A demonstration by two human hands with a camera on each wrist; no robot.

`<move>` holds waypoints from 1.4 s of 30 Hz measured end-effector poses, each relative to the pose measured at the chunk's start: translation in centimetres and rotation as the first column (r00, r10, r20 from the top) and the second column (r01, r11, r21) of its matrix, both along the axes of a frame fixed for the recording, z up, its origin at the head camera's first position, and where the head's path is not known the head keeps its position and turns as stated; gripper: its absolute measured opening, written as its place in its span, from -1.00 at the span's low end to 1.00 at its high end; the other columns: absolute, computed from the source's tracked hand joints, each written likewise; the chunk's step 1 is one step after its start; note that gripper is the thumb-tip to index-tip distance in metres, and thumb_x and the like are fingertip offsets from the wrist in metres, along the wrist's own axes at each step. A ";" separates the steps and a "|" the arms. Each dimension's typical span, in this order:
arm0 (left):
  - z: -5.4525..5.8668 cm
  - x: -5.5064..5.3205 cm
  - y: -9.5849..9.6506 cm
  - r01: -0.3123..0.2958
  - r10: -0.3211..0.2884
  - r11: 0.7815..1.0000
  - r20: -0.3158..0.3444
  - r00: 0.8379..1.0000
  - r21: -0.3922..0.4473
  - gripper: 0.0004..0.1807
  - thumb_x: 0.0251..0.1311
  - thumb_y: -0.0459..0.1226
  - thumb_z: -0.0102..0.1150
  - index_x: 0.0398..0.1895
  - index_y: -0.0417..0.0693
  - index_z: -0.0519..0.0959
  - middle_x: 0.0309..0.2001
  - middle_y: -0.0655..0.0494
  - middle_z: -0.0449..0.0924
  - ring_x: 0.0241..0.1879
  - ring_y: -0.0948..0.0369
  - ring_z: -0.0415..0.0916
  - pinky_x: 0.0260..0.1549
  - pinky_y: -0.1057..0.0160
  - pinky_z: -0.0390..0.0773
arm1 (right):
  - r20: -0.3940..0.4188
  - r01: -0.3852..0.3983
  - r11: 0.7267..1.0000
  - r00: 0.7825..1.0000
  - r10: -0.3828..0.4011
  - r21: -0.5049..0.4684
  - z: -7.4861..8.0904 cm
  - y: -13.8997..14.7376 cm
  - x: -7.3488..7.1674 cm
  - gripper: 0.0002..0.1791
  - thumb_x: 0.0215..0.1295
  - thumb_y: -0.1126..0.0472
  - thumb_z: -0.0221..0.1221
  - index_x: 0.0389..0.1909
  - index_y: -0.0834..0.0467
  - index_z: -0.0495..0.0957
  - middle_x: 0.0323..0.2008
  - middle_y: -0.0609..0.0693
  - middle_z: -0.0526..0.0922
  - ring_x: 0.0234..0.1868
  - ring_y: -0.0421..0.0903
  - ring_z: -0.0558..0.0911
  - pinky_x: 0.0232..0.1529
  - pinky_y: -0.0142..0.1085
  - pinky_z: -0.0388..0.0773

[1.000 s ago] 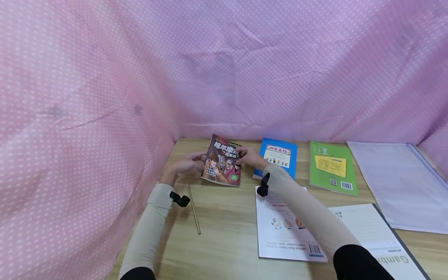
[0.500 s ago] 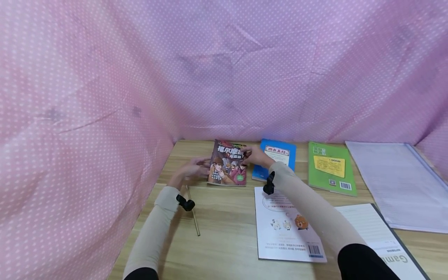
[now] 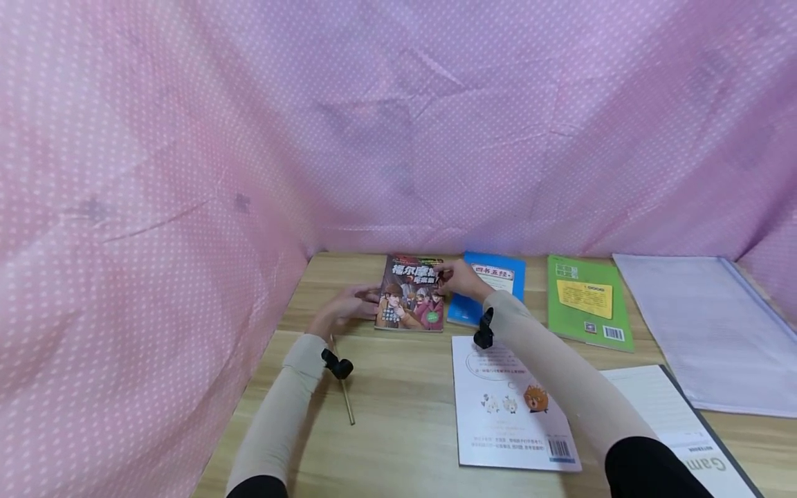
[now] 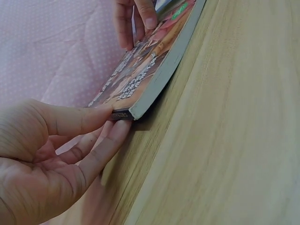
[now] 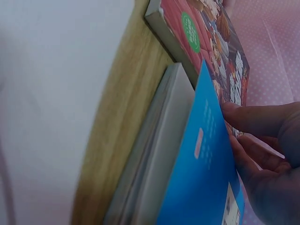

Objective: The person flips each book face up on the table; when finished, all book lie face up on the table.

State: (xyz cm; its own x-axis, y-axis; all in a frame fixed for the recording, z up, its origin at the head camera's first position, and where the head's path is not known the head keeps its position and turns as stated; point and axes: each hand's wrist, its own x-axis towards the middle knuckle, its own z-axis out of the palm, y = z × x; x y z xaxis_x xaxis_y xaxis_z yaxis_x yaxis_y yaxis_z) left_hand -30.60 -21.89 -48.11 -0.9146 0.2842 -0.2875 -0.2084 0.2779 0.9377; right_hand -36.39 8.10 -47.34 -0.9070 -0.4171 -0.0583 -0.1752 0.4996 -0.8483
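A dark comic-style book (image 3: 407, 301) with white title letters and cartoon figures lies face up near the back of the table. My left hand (image 3: 350, 306) holds its left side; in the left wrist view the thumb is at the cover's edge and the fingers (image 4: 110, 140) are below the spine. On the opposite side, my right hand (image 3: 462, 279) pinches the book's edge, thumb on the cover in the right wrist view. A blue book (image 3: 517, 283) lies right beside it, partly behind my right hand and wrist.
A thin gold-coloured stick (image 3: 349, 404) lies under my left wrist. A white book (image 3: 498, 432), a green book (image 3: 588, 328), a notebook (image 3: 660, 394) and a pale mesh-like sheet (image 3: 703, 325) spread to the right. Pink dotted cloth (image 3: 398, 173) hangs behind and at the left.
The comic-style book has turned from a tilted, raised pose to straight and flat, shifting slightly right towards the blue book. Both hands have moved right with it.
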 end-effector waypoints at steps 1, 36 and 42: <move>-0.1 -0.3 0.0 -0.002 0.002 1.000 0.006 1.000 0.009 -0.20 0.26 -0.59 0.16 0.57 -0.20 0.17 0.24 -0.29 0.46 -0.12 0.21 0.64 0.14 0.13 0.67 | -0.006 0.005 1.000 1.000 -0.005 0.004 0.0 0.0 -0.2 -0.35 0.19 0.48 0.35 0.35 0.29 0.47 0.27 0.34 0.53 0.29 0.24 0.52 0.21 -0.01 0.63; 0.8 -3.2 -0.8 0.059 -0.059 0.997 -0.006 0.998 -0.059 -0.22 0.14 -0.63 0.16 0.50 -0.29 0.27 0.29 -0.23 0.42 0.10 0.12 0.52 0.05 0.29 0.69 | 0.083 0.004 0.997 0.997 0.003 -0.076 0.0 0.1 -1.5 -0.31 0.21 0.56 0.29 0.40 0.35 0.39 0.26 0.39 0.53 0.26 0.22 0.54 0.24 -0.01 0.61; 0.5 -3.3 -1.0 0.061 -0.062 0.996 -0.009 0.998 -0.065 -0.22 0.13 -0.64 0.17 0.50 -0.30 0.28 0.31 -0.25 0.40 0.16 0.06 0.51 0.05 0.28 0.69 | 0.079 0.001 0.993 0.997 0.009 -0.121 -0.3 -0.1 -1.3 -0.30 0.19 0.60 0.27 0.39 0.40 0.37 0.08 0.43 0.59 0.01 0.13 0.62 -0.03 -0.26 0.67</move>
